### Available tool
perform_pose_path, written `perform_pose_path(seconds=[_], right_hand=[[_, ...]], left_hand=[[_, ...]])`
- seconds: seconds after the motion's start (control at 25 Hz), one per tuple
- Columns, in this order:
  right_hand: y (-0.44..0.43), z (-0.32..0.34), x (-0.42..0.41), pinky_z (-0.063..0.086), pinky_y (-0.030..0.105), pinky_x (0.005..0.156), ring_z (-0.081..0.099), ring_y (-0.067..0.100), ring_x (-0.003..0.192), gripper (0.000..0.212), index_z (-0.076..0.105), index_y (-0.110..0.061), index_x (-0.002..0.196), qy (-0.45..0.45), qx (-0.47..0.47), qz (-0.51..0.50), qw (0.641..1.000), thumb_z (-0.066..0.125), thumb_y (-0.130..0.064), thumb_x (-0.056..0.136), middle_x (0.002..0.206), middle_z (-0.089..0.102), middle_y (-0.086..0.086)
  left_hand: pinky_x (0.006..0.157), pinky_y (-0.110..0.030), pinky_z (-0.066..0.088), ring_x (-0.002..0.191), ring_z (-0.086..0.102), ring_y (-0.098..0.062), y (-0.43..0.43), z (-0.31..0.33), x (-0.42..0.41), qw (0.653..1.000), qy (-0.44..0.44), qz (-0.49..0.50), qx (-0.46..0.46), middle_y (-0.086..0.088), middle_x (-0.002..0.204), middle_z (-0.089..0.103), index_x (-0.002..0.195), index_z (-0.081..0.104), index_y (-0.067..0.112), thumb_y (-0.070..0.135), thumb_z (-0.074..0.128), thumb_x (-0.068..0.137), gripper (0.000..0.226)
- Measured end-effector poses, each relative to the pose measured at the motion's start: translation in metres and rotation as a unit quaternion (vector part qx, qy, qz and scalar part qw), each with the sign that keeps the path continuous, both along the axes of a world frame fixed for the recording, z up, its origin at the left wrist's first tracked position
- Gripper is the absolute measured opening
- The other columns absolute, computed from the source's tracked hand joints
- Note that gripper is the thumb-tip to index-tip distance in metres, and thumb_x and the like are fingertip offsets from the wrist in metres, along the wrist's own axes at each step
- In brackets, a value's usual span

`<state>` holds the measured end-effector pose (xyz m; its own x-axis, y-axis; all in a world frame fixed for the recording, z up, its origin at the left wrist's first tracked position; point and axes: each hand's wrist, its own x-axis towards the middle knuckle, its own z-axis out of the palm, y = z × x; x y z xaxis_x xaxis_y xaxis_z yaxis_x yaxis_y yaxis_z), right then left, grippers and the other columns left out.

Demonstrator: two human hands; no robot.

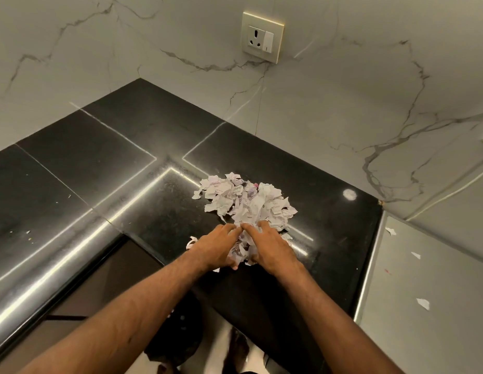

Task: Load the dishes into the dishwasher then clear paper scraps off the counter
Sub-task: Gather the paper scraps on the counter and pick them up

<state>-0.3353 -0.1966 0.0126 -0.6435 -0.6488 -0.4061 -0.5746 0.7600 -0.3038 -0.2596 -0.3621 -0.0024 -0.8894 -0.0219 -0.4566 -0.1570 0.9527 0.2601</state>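
A heap of torn white paper scraps [248, 201] with faint print lies on the black stone counter [127, 171], near its inner corner. My left hand [217, 248] and my right hand [270, 247] sit side by side at the near edge of the heap, fingers curled around a bunch of scraps squeezed between them. A few loose scraps [191, 242] lie just left of my left hand. No dishes or dishwasher are in view.
Marble walls meet behind the counter, with a wall socket [262, 37] above. A lighter ledge [424, 279] to the right carries three stray scraps. A dark cabinet front [108, 287] and the floor lie below the counter's near edge.
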Motion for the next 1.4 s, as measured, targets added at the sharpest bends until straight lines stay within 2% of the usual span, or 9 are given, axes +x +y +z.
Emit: perform_pose_path(seconds=[0.24,0.48,0.64,0.8,0.92,1.04,1.12,1.32,1.4], right_hand=[[-0.001,-0.008,0.005,0.054,0.038,0.095,0.057,0.025,0.118,0.047,0.055,-0.029,0.143,0.036,-0.050,-0.006,0.998,0.069,-0.021,0.099,0.136,0.050,0.006],[0.003,0.006,-0.001,0.041,0.023,0.069,0.058,0.017,0.091,0.015,0.071,-0.020,0.110,0.051,-0.096,-0.042,0.993,0.063,-0.030,0.103,0.105,0.054,0.002],[0.004,0.035,-0.008,0.035,0.022,0.061,0.053,0.016,0.084,0.015,0.075,-0.020,0.104,0.076,-0.128,-0.082,0.985,0.060,-0.022,0.103,0.096,0.053,0.000],[-0.002,0.064,-0.007,0.039,0.025,0.063,0.059,0.021,0.081,0.015,0.078,-0.017,0.094,0.113,-0.148,-0.111,0.976,0.065,-0.011,0.096,0.088,0.057,0.001],[-0.014,0.079,0.006,0.059,0.036,0.071,0.064,0.020,0.079,0.020,0.079,-0.016,0.091,0.127,-0.175,-0.155,0.964,0.065,-0.001,0.094,0.086,0.064,0.002],[-0.034,0.092,0.032,0.063,0.032,0.077,0.064,0.013,0.074,0.019,0.081,-0.014,0.097,0.113,-0.215,-0.177,0.954,0.069,0.001,0.094,0.088,0.073,0.004],[-0.053,0.096,0.060,0.063,0.032,0.082,0.067,0.014,0.080,0.018,0.080,-0.009,0.108,0.081,-0.236,-0.181,0.951,0.072,0.000,0.094,0.095,0.075,0.006],[-0.107,0.072,0.145,0.040,0.022,0.059,0.061,0.017,0.070,0.020,0.075,-0.012,0.083,0.021,-0.185,-0.136,0.973,0.065,0.003,0.090,0.074,0.064,0.001],[-0.128,0.048,0.177,0.043,0.023,0.060,0.065,0.023,0.073,0.017,0.075,-0.009,0.083,-0.006,-0.171,-0.108,0.979,0.063,0.001,0.089,0.076,0.068,0.006]], left_hand=[[0.110,-0.045,0.046,0.135,0.045,-0.020,0.002,-0.007,-0.002,0.999,0.013,0.030,0.021,0.001,0.146,0.052,0.151,0.046,0.028,0.035,0.077,0.089,0.070],[0.088,-0.039,0.057,0.098,0.067,-0.018,0.016,0.004,-0.010,0.992,0.071,0.097,0.046,0.002,0.105,0.071,0.113,0.074,0.027,0.031,0.064,0.099,0.018],[0.099,-0.043,0.054,0.111,0.067,-0.021,0.012,0.027,-0.017,0.981,0.155,0.085,0.079,0.000,0.125,0.071,0.112,0.077,0.028,0.038,0.068,0.096,0.020],[0.075,-0.029,0.057,0.070,0.062,-0.007,0.007,0.057,-0.013,0.962,0.222,0.106,0.117,0.003,0.087,0.076,0.103,0.080,0.025,0.027,0.071,0.096,0.012],[0.070,-0.017,0.054,0.063,0.059,0.000,0.000,0.082,0.002,0.948,0.262,0.110,0.143,0.003,0.088,0.078,0.108,0.081,0.021,0.018,0.073,0.095,0.016],[0.063,-0.012,0.050,0.057,0.055,0.001,-0.017,0.095,0.031,0.937,0.291,0.121,0.152,0.011,0.079,0.072,0.108,0.081,0.024,0.017,0.076,0.093,0.017],[0.060,-0.018,0.051,0.055,0.054,-0.001,-0.035,0.096,0.060,0.936,0.289,0.139,0.147,0.009,0.079,0.074,0.104,0.082,0.024,0.019,0.077,0.092,0.014],[0.067,-0.022,0.055,0.060,0.060,-0.001,-0.083,0.065,0.156,0.943,0.228,0.208,0.124,0.008,0.085,0.078,0.105,0.081,0.031,0.021,0.076,0.091,0.018],[0.072,-0.025,0.057,0.064,0.063,-0.002,-0.098,0.041,0.197,0.941,0.196,0.245,0.124,0.009,0.084,0.078,0.103,0.082,0.034,0.024,0.074,0.089,0.018]])
